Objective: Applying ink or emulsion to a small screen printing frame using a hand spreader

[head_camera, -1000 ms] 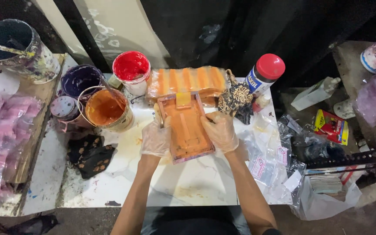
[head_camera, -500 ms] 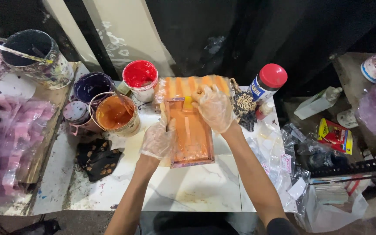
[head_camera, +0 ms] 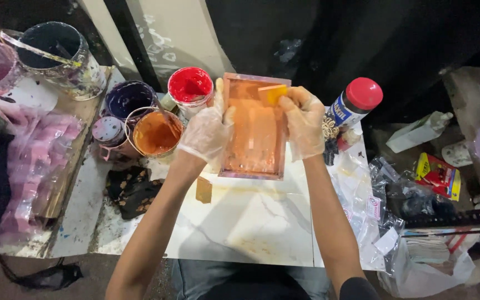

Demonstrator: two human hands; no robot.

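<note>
Screen frame: screen frame (head_camera: 254, 130), rectangular, its mesh coated orange, held lifted off the white tabletop (head_camera: 251, 222) and tilted up toward the camera, just in front of the paint pots.
Tabletop: bare patch directly under the frame carries faint yellow-orange smears; whether a print lies there cannot be told.
Progress: judged from the pictures, inking looks done, since the mesh is covered edge to edge in orange; the frame is raised, so what seems left is clearing or setting it down.
Left hand: left hand (head_camera: 206, 130), in a thin clear glove, fingers wrapped closed around the frame's left edge.
Right hand: right hand (head_camera: 304, 122), also gloved, closed on the right edge near the top, thumb pinching a small yellow scraper (head_camera: 273, 93) against the mesh.
Pink plastic bags: pink plastic bags (head_camera: 34, 161) heaped at the far left, well apart.
Dark pail: dark pail (head_camera: 56, 53) with a stick across its rim, back left.
Orange pot: orange pot (head_camera: 156, 132) just beside the left hand, closest thing to knock.
Red pot: red pot (head_camera: 190, 86), near the frame's top left corner.
Purple pot: purple pot (head_camera: 128, 99), behind the orange one.
Red-capped bottle: red-capped bottle (head_camera: 354, 103) just right of the right hand.
Stained rag: stained rag (head_camera: 131, 191) below the pots.
</note>
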